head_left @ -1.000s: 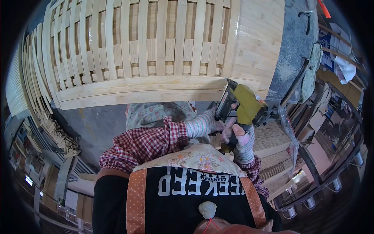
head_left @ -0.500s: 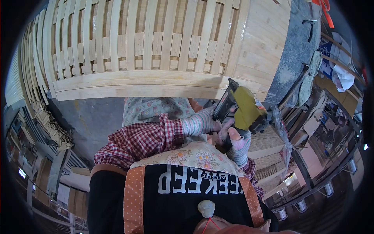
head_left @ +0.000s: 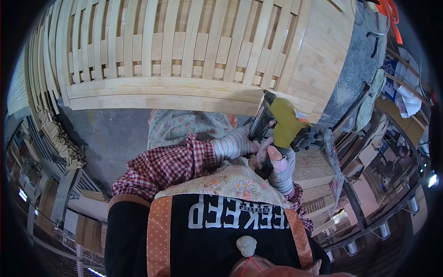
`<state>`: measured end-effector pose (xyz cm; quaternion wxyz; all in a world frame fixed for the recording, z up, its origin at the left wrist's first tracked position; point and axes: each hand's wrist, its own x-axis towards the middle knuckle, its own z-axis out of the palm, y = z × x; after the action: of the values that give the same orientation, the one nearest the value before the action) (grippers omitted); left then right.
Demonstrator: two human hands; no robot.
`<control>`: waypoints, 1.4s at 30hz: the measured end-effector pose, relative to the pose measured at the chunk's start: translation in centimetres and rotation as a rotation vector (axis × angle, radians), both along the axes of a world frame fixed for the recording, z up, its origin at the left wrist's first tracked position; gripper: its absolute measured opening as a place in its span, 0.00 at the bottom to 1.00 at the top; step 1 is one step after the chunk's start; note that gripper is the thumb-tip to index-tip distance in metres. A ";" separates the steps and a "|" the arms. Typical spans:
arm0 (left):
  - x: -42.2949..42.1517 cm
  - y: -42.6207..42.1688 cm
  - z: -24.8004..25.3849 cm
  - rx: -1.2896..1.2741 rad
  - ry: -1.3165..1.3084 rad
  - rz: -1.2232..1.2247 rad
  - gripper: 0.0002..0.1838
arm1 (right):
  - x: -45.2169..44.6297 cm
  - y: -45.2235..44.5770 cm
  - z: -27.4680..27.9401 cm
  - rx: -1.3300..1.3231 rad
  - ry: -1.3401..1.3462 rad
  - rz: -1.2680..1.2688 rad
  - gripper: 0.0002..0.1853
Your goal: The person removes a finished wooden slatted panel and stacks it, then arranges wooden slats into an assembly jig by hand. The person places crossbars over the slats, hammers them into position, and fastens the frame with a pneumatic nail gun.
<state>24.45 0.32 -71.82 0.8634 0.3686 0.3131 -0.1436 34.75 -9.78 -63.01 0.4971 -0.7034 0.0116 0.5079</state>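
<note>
My right hand (head_left: 280, 167) is closed around the handle of an olive nail gun (head_left: 284, 120); my left hand (head_left: 244, 141) meets its dark magazine, and I cannot tell whether those fingers grip. The gun's nose is at the near edge of a slatted wooden panel (head_left: 166, 87), toward its right corner; contact is not confirmable. I note a grey-blue worktop (head_left: 346, 87) showing past the panel's right edge, grey floor (head_left: 106, 124) below its near edge, wooden strips (head_left: 44, 69) beyond its left edge, and stacked boards (head_left: 314, 168) beside my right hand. My view cuts off the panel's far edge; the outer room is dim and distorted.
</note>
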 end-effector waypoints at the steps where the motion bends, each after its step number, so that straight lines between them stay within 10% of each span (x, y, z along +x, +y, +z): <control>1: -0.1 0.2 0.1 -0.021 -0.006 0.003 0.34 | 0.0 0.0 0.0 -0.012 0.024 -0.015 0.19; 7: -1.5 -1.5 -0.9 0.073 -0.033 0.057 0.33 | -1.0 2.6 1.5 0.112 0.190 -0.040 0.20; 12: -1.4 -3.7 -3.2 -0.576 -0.071 0.569 0.32 | -2.2 2.5 0.0 0.048 0.008 0.133 0.13; 16: -2.7 -4.3 -5.2 -0.161 -0.034 0.206 0.24 | -2.9 2.6 -0.3 -0.002 -0.130 0.133 0.12; 32: -6.7 2.8 0.7 -0.073 -0.071 0.396 0.30 | -5.9 7.0 1.4 0.050 0.065 0.220 0.17; 37: -7.9 -0.8 -4.8 0.400 -0.193 0.360 0.32 | -7.3 7.7 0.8 0.028 0.085 0.197 0.17; 42: -9.3 1.9 -0.9 -0.486 -0.210 0.812 0.34 | -8.7 9.1 1.3 0.048 0.037 0.233 0.18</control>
<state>15.16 2.23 -72.73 0.9377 0.0170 0.3002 0.1739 26.06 -0.66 -61.70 0.4510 -0.6783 -0.0732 0.5754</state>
